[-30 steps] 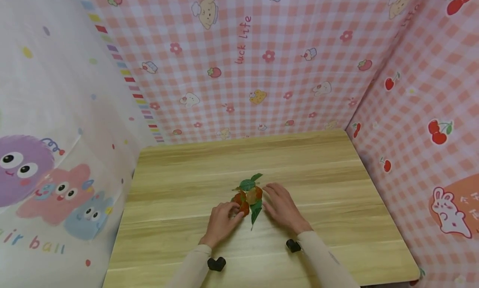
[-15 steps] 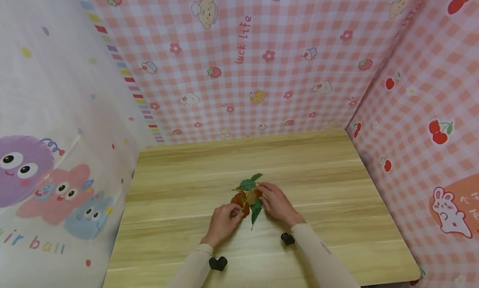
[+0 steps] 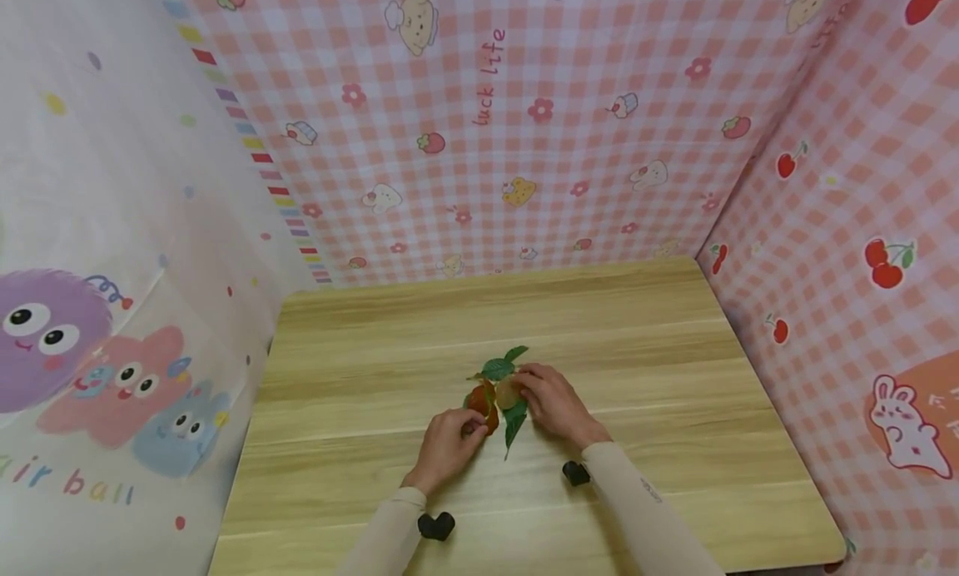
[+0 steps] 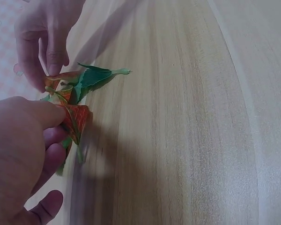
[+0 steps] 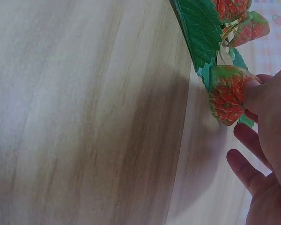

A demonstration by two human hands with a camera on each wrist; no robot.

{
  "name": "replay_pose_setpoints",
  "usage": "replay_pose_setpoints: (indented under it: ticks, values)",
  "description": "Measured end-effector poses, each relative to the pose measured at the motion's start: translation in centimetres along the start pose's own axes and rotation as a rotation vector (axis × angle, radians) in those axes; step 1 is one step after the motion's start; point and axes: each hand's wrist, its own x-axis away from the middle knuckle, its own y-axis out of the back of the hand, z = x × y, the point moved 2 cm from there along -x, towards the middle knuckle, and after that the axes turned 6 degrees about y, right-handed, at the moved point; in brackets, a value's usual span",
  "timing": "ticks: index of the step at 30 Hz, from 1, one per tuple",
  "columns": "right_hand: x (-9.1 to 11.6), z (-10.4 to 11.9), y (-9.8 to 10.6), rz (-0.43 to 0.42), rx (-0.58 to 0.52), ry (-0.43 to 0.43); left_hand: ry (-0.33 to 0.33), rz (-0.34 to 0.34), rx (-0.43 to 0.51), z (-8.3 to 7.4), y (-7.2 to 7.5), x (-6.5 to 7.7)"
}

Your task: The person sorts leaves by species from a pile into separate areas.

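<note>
A cluster of artificial-looking leaves, green and red-orange, lies at the middle of the table in the head view. My left hand (image 3: pixel 445 444) pinches a red-orange leaf (image 4: pixel 77 118) at the cluster's near left side, thumb and forefinger on its edge. On the opposite side, my right hand (image 3: pixel 556 403) pinches a red leaf with green edges (image 5: pixel 226 96) between thumb and forefinger; its other fingers are spread loosely. A toothed green leaf (image 5: pixel 199 30) sticks out beside it. Another green leaf (image 3: pixel 498 369) points toward the back. My fingers partly cover the held leaves.
The wooden table (image 3: pixel 360 351) has a light wood-grain top. A pink checked cloth (image 3: pixel 479 168) rises behind it, and printed cloths hang at left and right. A small black piece (image 3: pixel 437 526) sits by my left wrist, another black piece (image 3: pixel 575 474) by my right.
My right hand has moved left from beside the cluster and now pinches a red leaf at its right side. My left hand has barely shifted and stays on its leaf.
</note>
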Motion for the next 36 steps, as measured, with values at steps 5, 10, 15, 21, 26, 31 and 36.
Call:
replay_pose_setpoints:
  ticks: [5,10,15,21,26,31,36]
  values:
    - [-0.1,0.0,0.4,0.018,-0.002,-0.038,0.034,0.033,0.044,0.0,0.4,0.0]
    - [-0.3,-0.2,0.7,0.035,-0.027,-0.059,0.048,0.064,0.142,0.3,1.0,0.0]
    - [-0.4,-0.4,1.0,0.037,-0.027,-0.057,0.069,0.064,0.248,1.2,1.7,-0.1]
    - [-0.3,-0.5,1.4,0.034,0.001,-0.067,0.129,0.026,0.354,2.1,3.1,-0.6]
    - [-0.3,-0.5,1.5,0.032,0.0,-0.11,0.155,-0.029,0.375,3.0,4.6,-1.1]
    - [-0.1,-0.4,1.4,0.02,-0.012,-0.126,0.169,-0.083,0.376,4.4,5.9,-1.8]
    - [0.5,-1.2,0.9,-0.031,-0.056,-0.069,0.234,-0.107,0.387,6.4,7.1,-2.6]
